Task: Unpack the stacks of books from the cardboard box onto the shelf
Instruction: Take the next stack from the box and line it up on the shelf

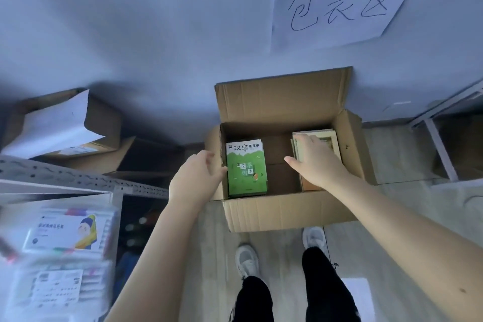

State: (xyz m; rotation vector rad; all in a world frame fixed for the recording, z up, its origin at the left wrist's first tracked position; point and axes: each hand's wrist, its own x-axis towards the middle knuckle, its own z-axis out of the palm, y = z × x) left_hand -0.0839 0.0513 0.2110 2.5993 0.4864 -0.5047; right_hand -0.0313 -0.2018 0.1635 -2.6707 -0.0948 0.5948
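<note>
An open cardboard box (287,209) stands on the floor against the wall, flaps up. Inside on the left lies a stack of green-covered books (247,168); on the right lies a stack of beige books (330,141). My left hand (197,178) hovers at the box's left wall beside the green stack, fingers loosely spread, holding nothing. My right hand (317,162) reaches into the box and rests on the beige stack with fingers extended, covering much of it. A grey metal shelf (86,180) runs along the left.
Clear packs of markers (65,238) lie on the shelf at lower left. More cardboard boxes (78,138) with a white sheet sit behind the shelf. A handwritten paper sign (339,2) hangs on the wall. Another metal rack (444,138) stands at right. My feet are just before the box.
</note>
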